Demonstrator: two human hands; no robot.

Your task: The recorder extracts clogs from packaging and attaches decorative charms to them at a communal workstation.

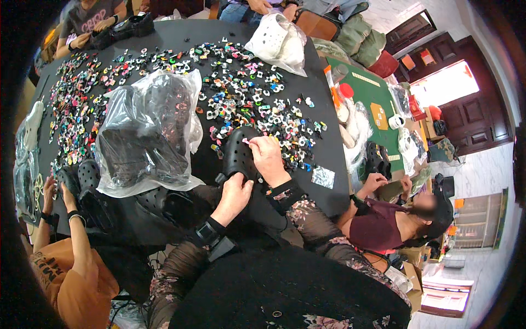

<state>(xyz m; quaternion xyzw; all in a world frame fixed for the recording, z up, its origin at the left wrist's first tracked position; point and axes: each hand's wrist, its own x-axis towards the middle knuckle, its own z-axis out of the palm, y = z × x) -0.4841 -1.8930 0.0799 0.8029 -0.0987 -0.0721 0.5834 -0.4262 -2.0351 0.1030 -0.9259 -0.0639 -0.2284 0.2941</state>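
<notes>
My left hand (234, 196) grips the heel end of a black perforated clog (239, 151) that lies on the black table (329, 164). My right hand (267, 155) rests over the clog's right side and pinches a small pink charm (246, 141) just above the clog's holes. Many small coloured charms (241, 93) lie scattered across the table beyond the clog.
A clear plastic bag of black clogs (145, 134) stands to the left, a bag with a white clog (278, 41) at the far side. A person on the left holds black clogs (79, 175); another sits at right (383, 219). A green table (378, 109) lies behind.
</notes>
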